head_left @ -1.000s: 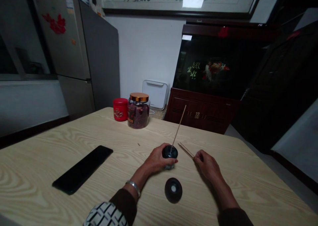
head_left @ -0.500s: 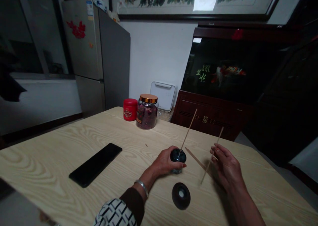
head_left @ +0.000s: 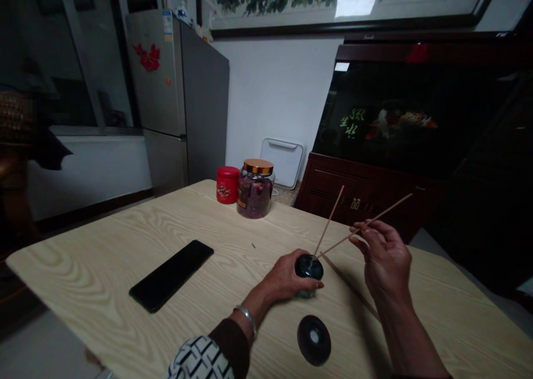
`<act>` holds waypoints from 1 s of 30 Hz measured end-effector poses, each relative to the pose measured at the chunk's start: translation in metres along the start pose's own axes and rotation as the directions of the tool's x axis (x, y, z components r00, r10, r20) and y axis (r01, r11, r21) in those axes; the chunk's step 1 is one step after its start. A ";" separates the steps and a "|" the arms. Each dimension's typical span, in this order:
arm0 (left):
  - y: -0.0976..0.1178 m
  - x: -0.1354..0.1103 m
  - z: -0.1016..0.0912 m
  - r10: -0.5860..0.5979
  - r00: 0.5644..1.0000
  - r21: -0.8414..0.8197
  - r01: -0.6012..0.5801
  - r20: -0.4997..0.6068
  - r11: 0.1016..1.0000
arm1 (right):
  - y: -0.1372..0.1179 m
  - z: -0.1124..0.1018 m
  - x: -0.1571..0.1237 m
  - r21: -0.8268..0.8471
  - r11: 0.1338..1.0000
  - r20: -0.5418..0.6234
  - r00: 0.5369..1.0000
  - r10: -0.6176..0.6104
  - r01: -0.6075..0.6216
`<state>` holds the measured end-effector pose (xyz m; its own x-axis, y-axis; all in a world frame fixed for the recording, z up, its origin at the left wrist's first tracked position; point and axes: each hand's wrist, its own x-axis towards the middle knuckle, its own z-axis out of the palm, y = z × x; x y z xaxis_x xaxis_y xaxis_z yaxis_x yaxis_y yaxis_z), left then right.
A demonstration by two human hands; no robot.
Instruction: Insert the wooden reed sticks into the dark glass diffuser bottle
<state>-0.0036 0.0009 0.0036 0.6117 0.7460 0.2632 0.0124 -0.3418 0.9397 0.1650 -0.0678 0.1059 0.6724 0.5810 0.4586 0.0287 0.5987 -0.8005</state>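
My left hand (head_left: 285, 279) is wrapped round a small dark glass bottle (head_left: 308, 268) standing on the table. One thin wooden stick (head_left: 331, 217) rises from the bottle's mouth, leaning right. Between the fingertips of my right hand (head_left: 387, 257) is a second thin stick (head_left: 391, 208), held slantwise. Its lower end is at the bottle's mouth; I cannot tell whether it is inside. In front of the bottle lies a dark round cap (head_left: 307, 347) with a pale centre.
A black phone (head_left: 172, 276) lies on the wood-grain table (head_left: 137, 240) at left. Towards the back stand a red jar (head_left: 227, 185) and a clear jar with a copper-coloured lid (head_left: 255, 195). A tiny stick fragment (head_left: 253, 245) rests mid-table.
My right hand has turned the held stick and brought its lower end from above the table to the bottle's mouth. My left hand still grips the bottle. The view has shifted slightly.
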 end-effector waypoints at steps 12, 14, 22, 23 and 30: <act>-0.001 0.002 0.000 0.006 1.000 0.027 -0.006 -0.007 1.000 | 0.028 0.001 -0.013 -0.236 0.964 0.252 0.951 0.180 -0.120; 0.000 0.002 0.000 0.009 1.000 0.029 -0.009 -0.005 1.000 | 0.028 0.000 -0.014 -0.290 0.944 0.294 0.924 0.244 -0.157; 0.001 0.001 0.001 -0.003 1.000 0.014 0.002 0.003 1.000 | 0.013 -0.024 0.002 -0.453 0.862 0.384 0.823 0.418 -0.227; 0.001 0.001 0.001 -0.008 1.000 0.013 0.008 0.002 1.000 | 0.013 -0.030 0.007 -0.456 0.860 0.368 0.831 0.418 -0.231; -0.003 0.001 0.001 -0.004 1.000 -0.010 0.004 0.008 1.000 | 0.054 -0.088 0.029 -0.878 0.465 0.340 0.827 0.447 0.110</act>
<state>-0.0019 0.0022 0.0013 0.6183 0.7424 0.2579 0.0071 -0.3334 0.9428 0.2512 -0.0672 0.0417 0.3177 0.9358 0.1528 0.7366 -0.1421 -0.6613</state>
